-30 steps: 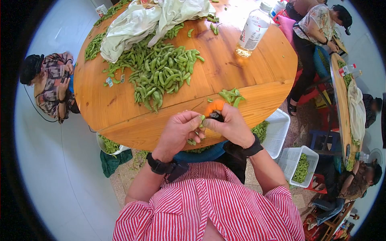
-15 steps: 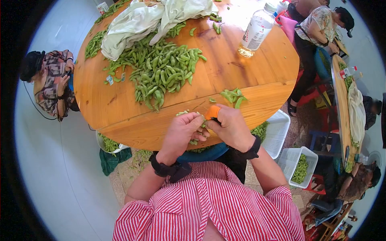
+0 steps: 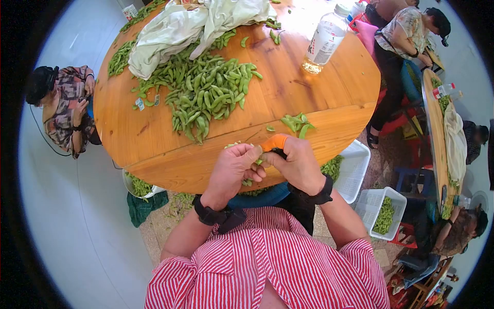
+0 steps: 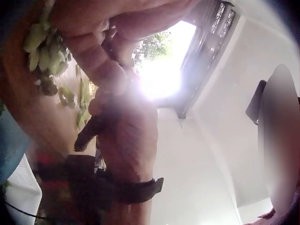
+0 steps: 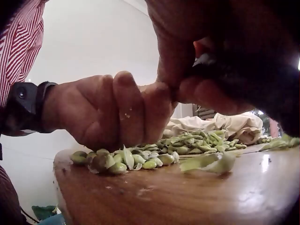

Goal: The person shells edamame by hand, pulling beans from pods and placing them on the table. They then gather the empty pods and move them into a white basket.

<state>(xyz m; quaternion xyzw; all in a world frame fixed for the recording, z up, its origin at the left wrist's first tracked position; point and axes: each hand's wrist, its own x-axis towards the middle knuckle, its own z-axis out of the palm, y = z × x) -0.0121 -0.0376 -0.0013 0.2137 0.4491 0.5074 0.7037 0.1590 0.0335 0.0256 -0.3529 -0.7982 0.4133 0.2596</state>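
In the head view my left hand [image 3: 231, 172] and right hand [image 3: 299, 166] meet over the table's near edge. Their thumbs and fingertips pinch a green edamame pod [image 3: 258, 161] between them, mostly covered by the fingers. An orange cover [image 3: 275, 141] wraps a finger of my right hand, with something dark beside it. The right wrist view has the left hand's fingers curled, and shelled beans and pods [image 5: 123, 161] show just below them. A large pile of pods [image 3: 208, 95] lies ahead on the wooden table [image 3: 288, 92].
Several flat pods [image 3: 297, 123] lie beyond the right hand. A bottle [image 3: 325, 40] stands at the back right, and a pale cloth [image 3: 167, 44] covers part of the pile. White baskets [image 3: 356, 170] with pods sit below right; a blue tub [image 3: 270, 195] is under the hands.
Both hands stay together, with small finger shifts. The right fingers have turned inward, so the dark piece by the orange cover shows less and the pinched pod is more hidden.
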